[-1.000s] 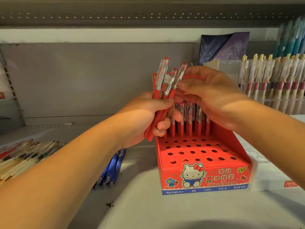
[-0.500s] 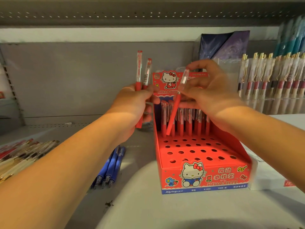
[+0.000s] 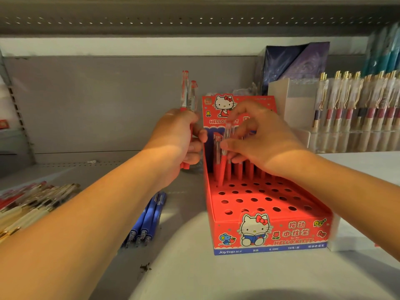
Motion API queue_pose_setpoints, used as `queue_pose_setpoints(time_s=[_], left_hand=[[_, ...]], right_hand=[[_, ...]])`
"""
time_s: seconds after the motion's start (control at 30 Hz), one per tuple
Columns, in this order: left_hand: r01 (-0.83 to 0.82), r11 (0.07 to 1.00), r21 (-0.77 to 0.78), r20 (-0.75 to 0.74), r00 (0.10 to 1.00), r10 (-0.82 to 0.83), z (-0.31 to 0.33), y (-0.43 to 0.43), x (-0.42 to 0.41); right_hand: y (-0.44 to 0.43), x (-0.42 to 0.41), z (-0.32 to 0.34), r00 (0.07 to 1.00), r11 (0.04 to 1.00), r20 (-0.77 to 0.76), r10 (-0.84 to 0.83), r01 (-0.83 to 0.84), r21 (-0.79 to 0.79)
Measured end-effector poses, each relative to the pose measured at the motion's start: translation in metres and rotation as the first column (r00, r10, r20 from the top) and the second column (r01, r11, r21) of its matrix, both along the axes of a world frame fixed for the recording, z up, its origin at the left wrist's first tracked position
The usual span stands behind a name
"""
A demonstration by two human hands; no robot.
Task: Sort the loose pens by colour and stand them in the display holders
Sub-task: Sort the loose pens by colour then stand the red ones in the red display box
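A red pen (image 3: 223,167) is pinched between the thumb and fingertips of the right hand (image 3: 257,139). It is held almost upright, tip down, at the back left corner of the red holder (image 3: 270,234), about eleven o'clock on its perforated deck. Whether the tip is seated in a hole cannot be told.

A row of red pens (image 3: 244,169) is seen standing along the twelve o'clock edge of the deck (part of it is hidden by the hand). The holes (image 3: 253,200) nearer six o'clock are shown unfilled. A pair of red pens (image 3: 188,94) is gripped upright in the left hand (image 3: 177,139), its fingers curled round the barrels, just off the holder's nine o'clock side.

Blue pens (image 3: 149,217) are left lying flat on the shelf (image 3: 194,273) at the holder's eight o'clock. A mixed heap of pens (image 3: 28,200) is spread well apart at nine o'clock. A clear rack of gold-clipped pens (image 3: 357,109) is stood at two o'clock.

The job is judged to be at an early stage. One red row is placed and three red pens are in hand. The blue pens and the heap are yet to be sorted.
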State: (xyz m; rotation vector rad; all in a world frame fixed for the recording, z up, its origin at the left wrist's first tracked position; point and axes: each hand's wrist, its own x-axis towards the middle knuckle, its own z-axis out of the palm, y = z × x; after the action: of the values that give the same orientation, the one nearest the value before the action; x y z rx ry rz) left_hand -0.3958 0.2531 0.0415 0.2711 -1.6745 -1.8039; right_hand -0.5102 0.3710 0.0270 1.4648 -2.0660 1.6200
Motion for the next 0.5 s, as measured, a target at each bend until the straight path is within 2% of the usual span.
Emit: queue_pose_setpoints(time_s=[0.23,0.3,0.37,0.4,0.5], left_hand=[[0.028,0.997,-0.068,-0.082,0.996,-0.033,-0.001,-0.002,-0.001],[0.033,0.995,-0.094,-0.069,0.997,-0.04,-0.002,-0.001,-0.001],[0.072,0.992,-0.102,-0.062,0.995,-0.079,-0.002,0.0,0.0],[0.111,0.988,-0.107,-0.055,0.992,-0.118,-0.002,0.001,0.001],[0.271,0.948,-0.169,0.026,0.962,-0.27,-0.005,0.003,0.004]], right_hand=[[0.0,-0.001,-0.006,0.997,0.979,-0.037,0.072,-0.064,0.196],[0.001,0.0,-0.004,0.993,0.979,-0.117,0.022,0.002,0.203],[0.003,0.004,0.004,0.984,0.989,-0.171,-0.041,0.064,0.134],[0.004,0.006,0.008,0.99,0.996,-0.131,-0.048,0.056,0.064],[0.008,0.013,0.02,0.973,0.982,0.204,0.112,-0.077,-0.173]])
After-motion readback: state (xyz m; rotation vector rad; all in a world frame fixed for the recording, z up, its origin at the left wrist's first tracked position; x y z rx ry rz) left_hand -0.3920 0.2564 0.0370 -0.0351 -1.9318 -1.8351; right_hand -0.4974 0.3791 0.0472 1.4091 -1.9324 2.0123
